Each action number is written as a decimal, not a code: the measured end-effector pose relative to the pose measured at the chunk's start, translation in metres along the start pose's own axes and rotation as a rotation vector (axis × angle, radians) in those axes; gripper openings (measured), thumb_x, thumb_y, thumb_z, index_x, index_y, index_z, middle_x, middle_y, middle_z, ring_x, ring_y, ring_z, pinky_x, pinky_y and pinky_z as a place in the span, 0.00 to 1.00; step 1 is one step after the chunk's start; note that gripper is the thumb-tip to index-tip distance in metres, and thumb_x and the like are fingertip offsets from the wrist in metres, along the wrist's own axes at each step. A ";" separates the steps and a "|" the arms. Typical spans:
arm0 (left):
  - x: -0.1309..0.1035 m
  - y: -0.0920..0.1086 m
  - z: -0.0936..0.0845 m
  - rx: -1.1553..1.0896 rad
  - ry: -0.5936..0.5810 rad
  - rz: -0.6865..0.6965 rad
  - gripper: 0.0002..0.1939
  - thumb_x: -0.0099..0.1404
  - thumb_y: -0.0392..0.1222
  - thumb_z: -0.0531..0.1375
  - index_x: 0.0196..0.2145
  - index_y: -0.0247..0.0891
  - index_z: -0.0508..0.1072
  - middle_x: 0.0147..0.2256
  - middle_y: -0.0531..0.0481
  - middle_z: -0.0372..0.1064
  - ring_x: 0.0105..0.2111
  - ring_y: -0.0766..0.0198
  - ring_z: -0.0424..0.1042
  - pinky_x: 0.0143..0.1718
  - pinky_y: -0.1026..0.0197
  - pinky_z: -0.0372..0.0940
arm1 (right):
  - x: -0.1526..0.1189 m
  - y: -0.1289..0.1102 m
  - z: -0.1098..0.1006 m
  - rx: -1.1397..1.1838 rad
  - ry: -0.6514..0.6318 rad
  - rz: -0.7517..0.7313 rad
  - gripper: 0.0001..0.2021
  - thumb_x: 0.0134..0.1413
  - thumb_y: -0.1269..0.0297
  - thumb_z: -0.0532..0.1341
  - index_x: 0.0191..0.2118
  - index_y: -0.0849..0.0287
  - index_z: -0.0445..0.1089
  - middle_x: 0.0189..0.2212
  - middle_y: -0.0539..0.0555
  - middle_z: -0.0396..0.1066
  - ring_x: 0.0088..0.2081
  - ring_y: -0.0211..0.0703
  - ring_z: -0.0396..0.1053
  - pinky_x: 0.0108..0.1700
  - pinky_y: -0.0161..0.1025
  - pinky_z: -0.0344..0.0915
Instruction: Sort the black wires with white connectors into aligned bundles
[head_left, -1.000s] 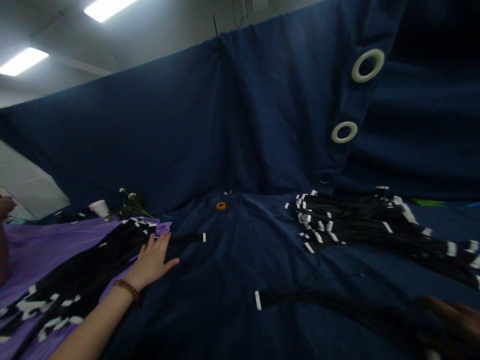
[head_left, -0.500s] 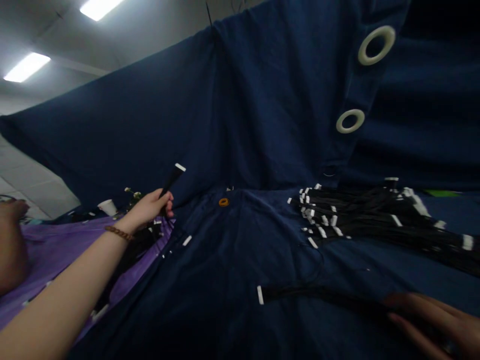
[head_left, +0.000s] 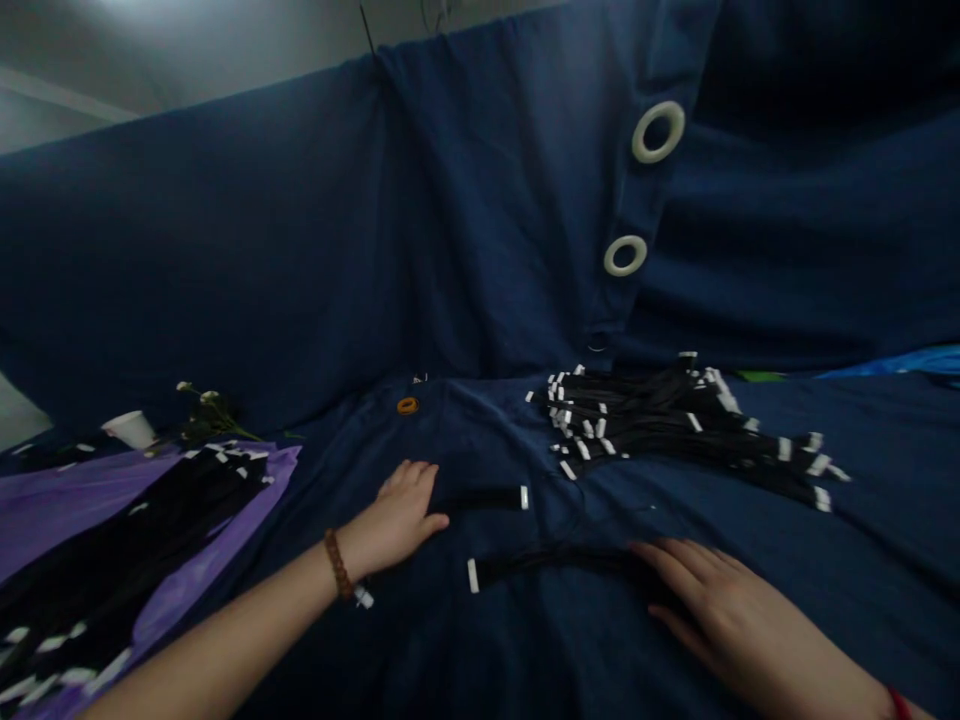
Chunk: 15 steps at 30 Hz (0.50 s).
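Note:
My left hand [head_left: 405, 510] lies palm down on the blue cloth, fingers stretched and thumb apart. Under it runs a black flat cable [head_left: 480, 499], its white end showing to the right and another white end near my wrist. My right hand [head_left: 731, 610] is spread low at the right, fingers extended over one end of a second black cable [head_left: 555, 562]. That cable's white end points left; its other end is hidden beneath the hand. Both hands look open, though their palms are out of sight.
A pile of black cables with white ends [head_left: 645, 418] lies at the back right. More cables rest on purple cloth [head_left: 281, 470] at the left, near a white cup [head_left: 131, 430] and flowers [head_left: 210, 400]. An orange ring [head_left: 407, 405] sits before the hanging blue curtain [head_left: 480, 220].
My left hand came down and right from above the purple cloth, bringing the cable it held onto the blue cloth. The view turned; my right hand now shows more fully.

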<state>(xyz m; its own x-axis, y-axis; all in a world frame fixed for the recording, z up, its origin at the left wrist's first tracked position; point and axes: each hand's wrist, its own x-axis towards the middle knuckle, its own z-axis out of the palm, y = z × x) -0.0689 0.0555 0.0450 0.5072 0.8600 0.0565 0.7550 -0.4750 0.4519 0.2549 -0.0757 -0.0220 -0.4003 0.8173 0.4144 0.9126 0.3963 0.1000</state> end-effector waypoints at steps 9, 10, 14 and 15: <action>-0.027 0.073 0.061 0.531 -0.234 0.257 0.12 0.58 0.27 0.47 0.37 0.30 0.68 0.34 0.41 0.66 0.35 0.55 0.66 0.37 0.52 0.63 | 0.008 -0.020 -0.006 -0.120 0.215 -0.091 0.22 0.51 0.73 0.51 0.53 0.61 0.61 0.53 0.55 0.61 0.56 0.51 0.54 0.54 0.50 0.52; -0.030 0.079 0.059 0.525 -0.243 0.292 0.15 0.56 0.24 0.46 0.37 0.31 0.67 0.36 0.42 0.66 0.36 0.56 0.66 0.37 0.54 0.64 | 0.010 -0.024 -0.009 -0.126 0.206 -0.117 0.24 0.50 0.73 0.52 0.55 0.61 0.59 0.55 0.55 0.58 0.58 0.52 0.51 0.55 0.51 0.49; -0.052 0.104 0.032 0.499 -0.210 0.451 0.16 0.58 0.27 0.46 0.41 0.36 0.66 0.38 0.44 0.67 0.37 0.59 0.66 0.39 0.59 0.63 | 0.013 -0.035 -0.019 0.021 0.208 -0.177 0.23 0.51 0.77 0.51 0.55 0.63 0.58 0.49 0.55 0.65 0.53 0.47 0.58 0.59 0.52 0.41; -0.057 0.108 0.023 0.505 -0.209 0.488 0.16 0.59 0.28 0.46 0.41 0.36 0.66 0.38 0.45 0.68 0.37 0.59 0.66 0.39 0.59 0.63 | 0.013 -0.036 -0.022 0.118 0.193 -0.154 0.20 0.52 0.78 0.49 0.52 0.62 0.61 0.43 0.53 0.69 0.48 0.43 0.64 0.58 0.50 0.46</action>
<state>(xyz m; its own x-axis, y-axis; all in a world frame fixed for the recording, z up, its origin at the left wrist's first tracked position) -0.0067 -0.0490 0.0702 0.8655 0.4987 -0.0473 0.4966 -0.8665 -0.0499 0.2192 -0.0890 -0.0001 -0.5003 0.6533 0.5682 0.8218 0.5650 0.0740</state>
